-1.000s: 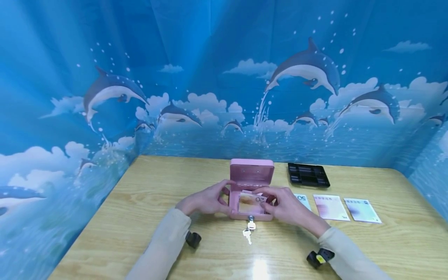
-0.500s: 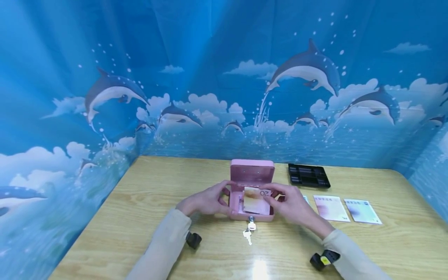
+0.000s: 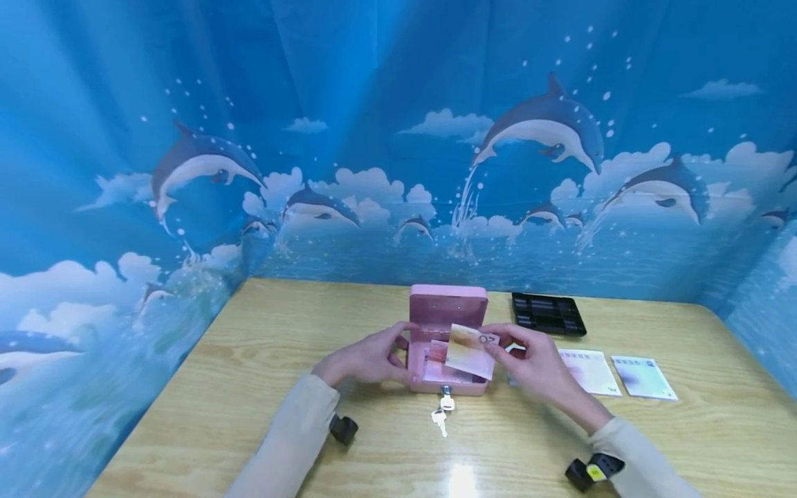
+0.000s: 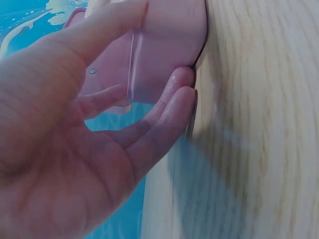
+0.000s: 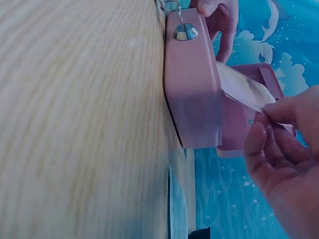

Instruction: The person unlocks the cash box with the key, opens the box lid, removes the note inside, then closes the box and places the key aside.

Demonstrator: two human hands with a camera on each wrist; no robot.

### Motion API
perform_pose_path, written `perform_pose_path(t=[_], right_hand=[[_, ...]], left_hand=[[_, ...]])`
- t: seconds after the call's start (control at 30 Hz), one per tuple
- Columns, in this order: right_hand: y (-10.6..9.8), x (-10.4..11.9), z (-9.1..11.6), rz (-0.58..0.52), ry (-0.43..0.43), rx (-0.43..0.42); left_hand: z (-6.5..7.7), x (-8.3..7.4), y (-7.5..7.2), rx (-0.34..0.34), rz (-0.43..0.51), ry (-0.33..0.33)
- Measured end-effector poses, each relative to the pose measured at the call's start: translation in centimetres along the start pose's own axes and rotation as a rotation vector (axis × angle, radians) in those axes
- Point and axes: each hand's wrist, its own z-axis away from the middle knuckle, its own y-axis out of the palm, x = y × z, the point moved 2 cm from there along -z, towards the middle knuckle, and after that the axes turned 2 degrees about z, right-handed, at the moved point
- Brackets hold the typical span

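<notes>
A pink cash box (image 3: 448, 389) stands on the table with its lid raised at the back. My left hand (image 3: 367, 356) holds the box's left side, thumb at the front and fingers along the wall (image 4: 169, 30). Between thumb and fingers my right hand (image 3: 529, 363) pinches a banknote (image 3: 468, 353) marked 20 by its right edge. That banknote is tilted, raised over the right part of the box. Inside the box a reddish banknote (image 3: 436, 356) shows beneath it. In the right wrist view the pinched banknote (image 5: 244, 87) extends out over the box's rim.
Keys (image 3: 439, 418) hang from the front lock onto the table. A black compartment tray (image 3: 548, 315) lies at the back right. Right of the box are a pinkish banknote (image 3: 588, 372) and a bluish banknote (image 3: 644, 377); another is mostly hidden behind my right hand.
My right hand has lifted the 20 banknote from the box and moved it rightward, uncovering the reddish banknote beneath. The left hand stays at the box's side.
</notes>
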Motion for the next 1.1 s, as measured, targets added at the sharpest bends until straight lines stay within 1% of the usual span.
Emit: perform_pose_path(t=[0.1,0.27,0.47,0.57,0.77,0.93,1.1], right_hand=[[-0.4,0.1,0.2,0.001,0.006,-0.030],[-1.5,0.0,0.5,0.031,0.011,-0.046],[-2.9,-0.3,0.9,0.059,0.059,-0.054],[-3.6,-0.3,1.3,0.073,0.070,-0.060],[-5.1,-0.6,2.1,0.125,0.124,-0.062],[-6.3,-1.2,2.7,0.143,0.117,-0.076],[-7.5,-1.8,3.2,0.192,0.092,-0.104]], left_hand=[[0.0,0.1,0.0,0.001,-0.014,0.008],[0.0,-0.1,-0.1,-0.001,-0.024,0.009],[0.2,-0.2,-0.1,-0.005,-0.042,0.020],[0.3,-0.2,-0.1,-0.010,-0.056,0.022],[0.4,-0.1,-0.1,-0.022,-0.086,0.023],[0.3,-0.2,0.0,-0.029,-0.107,0.025],[0.3,-0.4,0.0,-0.023,-0.090,0.009]])
